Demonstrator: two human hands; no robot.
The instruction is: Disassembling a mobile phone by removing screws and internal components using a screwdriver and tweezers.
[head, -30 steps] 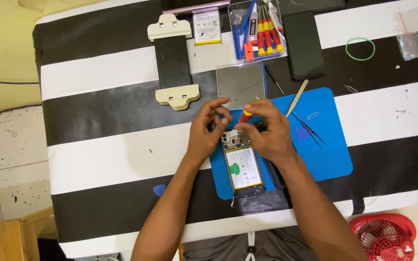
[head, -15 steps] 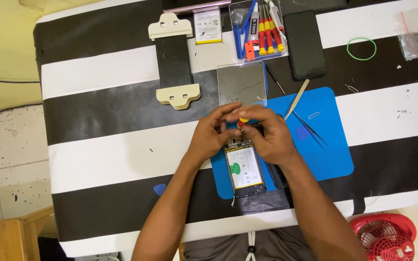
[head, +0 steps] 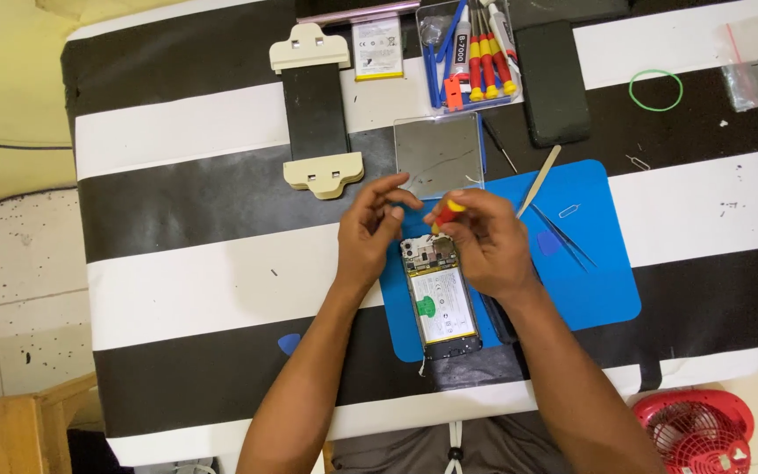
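Red-and-yellow screwdriver [head: 446, 213] now pinched in the right hand [head: 484, 246], tip over the top of the opened phone [head: 439, 297] on the blue mat [head: 589, 281]. Left hand [head: 370, 230] has drifted left, fingers loose, gripping nothing, beside the phone's upper edge.

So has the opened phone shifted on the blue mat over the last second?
No. The opened phone lies at the same spot on the blue mat.

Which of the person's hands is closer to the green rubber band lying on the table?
Right. The right hand is below-left of the green rubber band; the left hand is farther left.
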